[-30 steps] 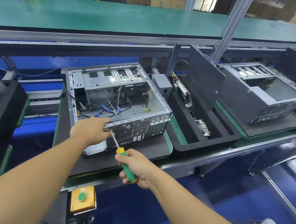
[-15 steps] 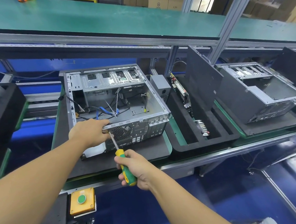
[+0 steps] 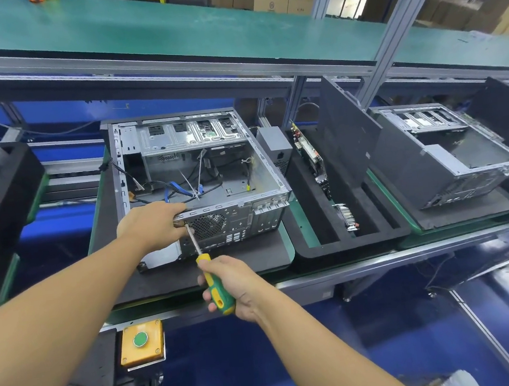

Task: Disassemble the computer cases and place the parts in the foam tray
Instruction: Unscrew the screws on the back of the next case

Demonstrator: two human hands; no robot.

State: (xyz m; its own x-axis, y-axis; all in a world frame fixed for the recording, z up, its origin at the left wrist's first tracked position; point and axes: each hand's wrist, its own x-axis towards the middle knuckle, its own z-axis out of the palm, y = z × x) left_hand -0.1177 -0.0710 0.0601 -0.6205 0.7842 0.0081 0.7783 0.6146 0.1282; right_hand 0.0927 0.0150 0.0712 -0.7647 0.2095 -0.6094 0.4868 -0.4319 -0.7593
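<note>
The left hand (image 3: 153,224) grips the computer case (image 3: 202,182) at its near rim; the right hand (image 3: 231,285), nearer, holds a screwdriver (image 3: 214,286) tipped against that rim.

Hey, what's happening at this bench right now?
A person is working on an open computer case. The left hand grips its rear top edge; the right hand holds a green-and-yellow screwdriver, tip at the rear panel beside that hand. The foam tray to the right holds a power supply and circuit board.
</note>
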